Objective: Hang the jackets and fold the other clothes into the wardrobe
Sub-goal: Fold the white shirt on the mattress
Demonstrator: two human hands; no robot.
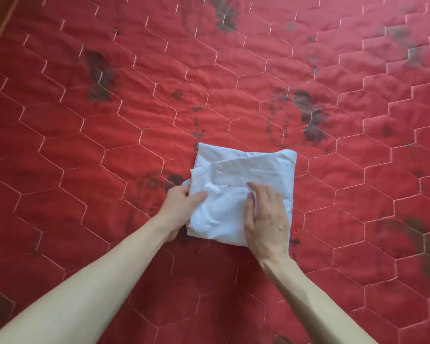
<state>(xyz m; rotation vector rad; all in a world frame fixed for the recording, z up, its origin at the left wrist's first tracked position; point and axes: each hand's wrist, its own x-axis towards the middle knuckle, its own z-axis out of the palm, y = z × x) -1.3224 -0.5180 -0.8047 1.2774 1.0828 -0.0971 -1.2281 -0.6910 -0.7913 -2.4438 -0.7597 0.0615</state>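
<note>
Both hands held a folded white garment [246,175] on the red quilt [85,120]: left hand [181,207] gripped its edge, right hand [266,219] pressed on top.

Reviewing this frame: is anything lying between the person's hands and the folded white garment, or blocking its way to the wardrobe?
Nothing lies between them: the left hand grips the folded white garment at its left edge, and the right hand rests on top. It lies on the red quilted mattress. The wardrobe is out of view, so that path cannot be judged.
</note>
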